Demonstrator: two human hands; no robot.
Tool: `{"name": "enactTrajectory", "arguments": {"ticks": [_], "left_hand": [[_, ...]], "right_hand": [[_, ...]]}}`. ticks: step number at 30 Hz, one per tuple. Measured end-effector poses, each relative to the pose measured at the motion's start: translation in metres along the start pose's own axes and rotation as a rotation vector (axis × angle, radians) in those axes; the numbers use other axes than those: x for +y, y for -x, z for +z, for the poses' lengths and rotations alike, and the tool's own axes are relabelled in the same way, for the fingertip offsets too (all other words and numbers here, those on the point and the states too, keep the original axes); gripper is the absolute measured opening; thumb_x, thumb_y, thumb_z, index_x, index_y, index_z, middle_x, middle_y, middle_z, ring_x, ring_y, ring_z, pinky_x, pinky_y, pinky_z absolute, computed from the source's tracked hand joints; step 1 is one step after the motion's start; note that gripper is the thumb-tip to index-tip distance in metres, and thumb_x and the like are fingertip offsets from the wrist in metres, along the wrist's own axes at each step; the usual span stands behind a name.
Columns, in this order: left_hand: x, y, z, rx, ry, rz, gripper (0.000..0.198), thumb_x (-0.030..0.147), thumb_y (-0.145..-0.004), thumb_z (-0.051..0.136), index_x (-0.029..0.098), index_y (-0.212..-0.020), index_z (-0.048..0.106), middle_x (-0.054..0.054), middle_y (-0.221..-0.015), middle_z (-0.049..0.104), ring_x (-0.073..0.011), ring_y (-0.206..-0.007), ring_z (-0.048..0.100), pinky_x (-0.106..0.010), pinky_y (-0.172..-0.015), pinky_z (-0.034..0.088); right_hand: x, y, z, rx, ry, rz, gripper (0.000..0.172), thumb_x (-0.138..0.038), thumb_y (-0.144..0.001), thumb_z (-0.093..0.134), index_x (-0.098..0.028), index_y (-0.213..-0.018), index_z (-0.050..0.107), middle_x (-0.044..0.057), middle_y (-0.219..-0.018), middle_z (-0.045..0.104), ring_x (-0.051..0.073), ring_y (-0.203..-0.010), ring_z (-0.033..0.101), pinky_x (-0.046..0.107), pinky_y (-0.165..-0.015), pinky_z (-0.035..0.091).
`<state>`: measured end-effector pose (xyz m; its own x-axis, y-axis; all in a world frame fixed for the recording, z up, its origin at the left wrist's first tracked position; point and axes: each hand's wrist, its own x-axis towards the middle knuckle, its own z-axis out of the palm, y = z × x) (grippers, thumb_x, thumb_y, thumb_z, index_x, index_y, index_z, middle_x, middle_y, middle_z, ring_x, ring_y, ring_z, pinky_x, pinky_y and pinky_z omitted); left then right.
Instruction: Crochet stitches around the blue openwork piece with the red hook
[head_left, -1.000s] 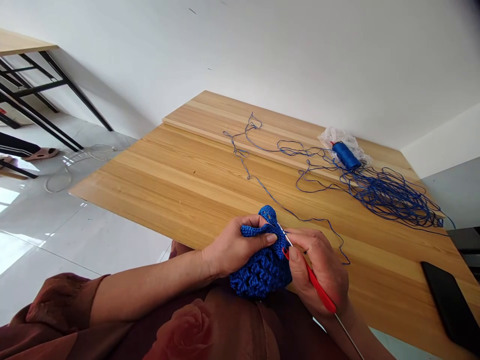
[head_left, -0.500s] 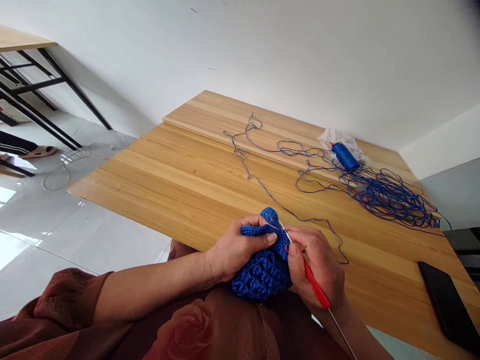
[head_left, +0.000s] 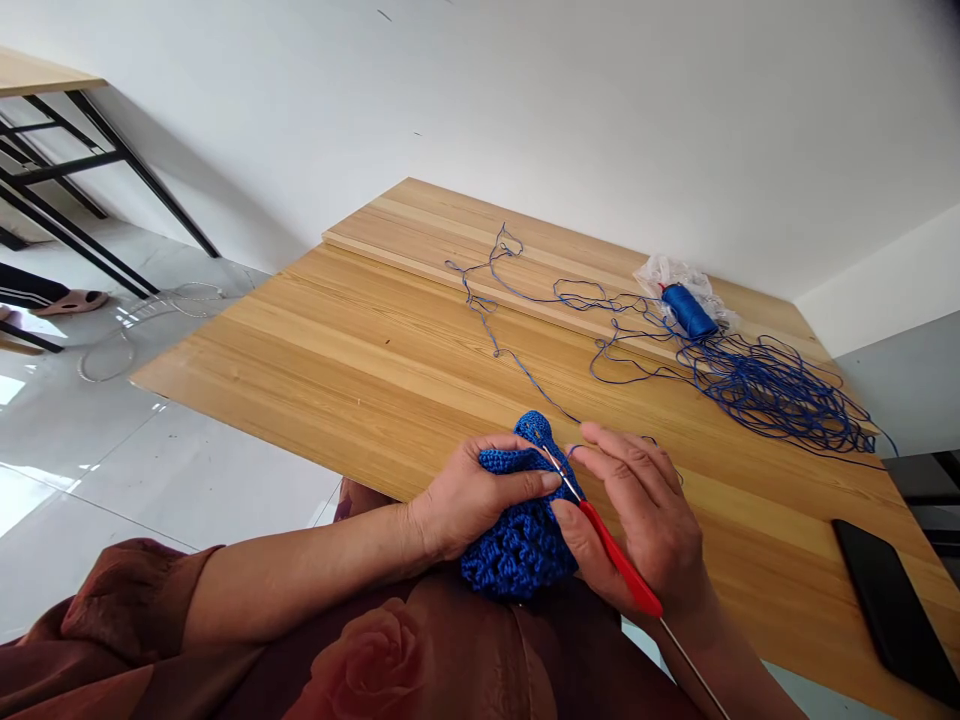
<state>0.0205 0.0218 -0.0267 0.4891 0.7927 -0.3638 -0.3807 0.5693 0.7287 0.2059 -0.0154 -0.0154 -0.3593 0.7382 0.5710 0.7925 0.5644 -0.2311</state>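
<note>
My left hand (head_left: pixel 487 495) grips a blue crochet piece (head_left: pixel 521 550), a dense openwork fabric, with its thumb lying across the top edge. My right hand (head_left: pixel 645 520) holds a red-handled crochet hook (head_left: pixel 619 555), and its metal tip enters the stitches near my left thumb. A thin metal rod (head_left: pixel 694 668) runs from the handle's end past my right wrist. Blue yarn (head_left: pixel 525 385) leads from the piece across the wooden table (head_left: pixel 315 340) to a loose tangle (head_left: pixel 772 395). My fingers hide part of the yarn.
A blue thread spool (head_left: pixel 688 311) lies on a clear plastic bag (head_left: pixel 667 275) at the table's far side. A black phone (head_left: pixel 892 600) lies near the right edge. Beyond the left edge are a tiled floor, a black-legged table (head_left: pixel 90 180) and a person's slippered foot (head_left: pixel 71 302).
My right fingers have lifted and spread above the piece, and the hook has swung toward my left thumb. The view has shifted slightly, and the yarn near my right hand is now partly hidden.
</note>
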Motion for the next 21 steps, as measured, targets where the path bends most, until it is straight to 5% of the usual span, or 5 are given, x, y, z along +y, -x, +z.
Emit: {"name": "enactTrajectory", "arguments": {"ticks": [4, 7, 11, 14, 21], "left_hand": [[0.001, 0.0, 0.002, -0.02, -0.183, 0.094, 0.012, 0.02, -0.071, 0.085, 0.014, -0.08, 0.078, -0.002, -0.08, 0.074, -0.0138, -0.077, 0.064, -0.027, -0.082, 0.049], [0.001, 0.0, 0.002, -0.038, -0.244, 0.117, 0.009, 0.02, -0.072, 0.083, 0.015, -0.077, 0.078, -0.001, -0.078, 0.074, -0.014, -0.076, 0.063, -0.026, -0.081, 0.049], [0.002, -0.001, -0.001, 0.002, -0.228, 0.109, 0.015, 0.024, -0.072, 0.084, 0.014, -0.08, 0.077, -0.002, -0.081, 0.074, -0.015, -0.078, 0.064, -0.027, -0.082, 0.049], [0.001, -0.002, -0.004, 0.036, -0.156, 0.045, 0.022, 0.028, -0.069, 0.086, 0.014, -0.081, 0.074, -0.003, -0.08, 0.073, -0.0154, -0.075, 0.063, -0.03, -0.079, 0.05], [0.0, -0.002, -0.005, 0.026, 0.005, -0.026, 0.027, 0.031, -0.067, 0.088, 0.013, -0.077, 0.071, -0.003, -0.075, 0.07, -0.0152, -0.069, 0.063, -0.031, -0.074, 0.05]], "right_hand": [[-0.001, -0.01, 0.006, -0.15, -0.182, 0.054, 0.05, -0.045, -0.088, 0.067, -0.013, -0.124, 0.053, 0.023, -0.146, 0.05, 0.035, -0.133, 0.05, 0.05, -0.107, 0.046], [0.003, -0.012, 0.01, -0.245, -0.26, 0.106, 0.047, -0.054, -0.089, 0.064, -0.016, -0.115, 0.054, 0.017, -0.122, 0.064, 0.031, -0.113, 0.06, 0.045, -0.092, 0.053], [0.008, -0.006, 0.005, -0.12, -0.146, 0.084, 0.028, -0.046, -0.091, 0.063, -0.018, -0.091, 0.058, 0.009, -0.084, 0.064, 0.026, -0.085, 0.059, 0.042, -0.075, 0.05], [0.007, 0.001, -0.002, -0.007, -0.016, -0.065, 0.006, -0.02, -0.09, 0.066, -0.016, -0.093, 0.062, 0.01, -0.088, 0.069, 0.024, -0.086, 0.059, 0.042, -0.081, 0.05], [0.005, 0.012, -0.005, 0.019, 0.028, -0.155, 0.021, -0.01, -0.092, 0.062, -0.011, -0.112, 0.067, 0.013, -0.102, 0.072, 0.025, -0.093, 0.06, 0.042, -0.087, 0.05]]}}
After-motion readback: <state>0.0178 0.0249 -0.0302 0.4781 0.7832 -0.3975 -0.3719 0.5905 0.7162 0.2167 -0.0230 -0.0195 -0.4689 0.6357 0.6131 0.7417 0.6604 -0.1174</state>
